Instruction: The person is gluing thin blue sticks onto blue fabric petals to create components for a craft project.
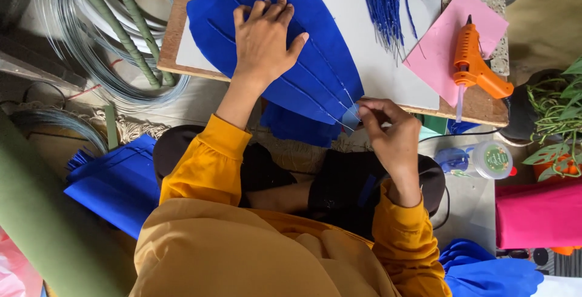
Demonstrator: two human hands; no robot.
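Observation:
A large blue foam leaf shape (315, 60) lies on a white sheet on a low wooden board (476, 106). My left hand (264, 39) rests flat on the leaf, fingers together, pressing it down. My right hand (388, 124) pinches the narrow pointed base of the leaf at the board's near edge, where thin wires run together. Both arms wear yellow sleeves.
A bundle of blue-wrapped wires (383, 6) lies on the white sheet. An orange glue gun (476, 66) rests on a pink sheet (451, 39) at right. Wire coils (91, 60) and green stems (130, 21) lie left; blue sheets (115, 182), a glue jar (492, 159) and pink fabric (539, 215) surround me.

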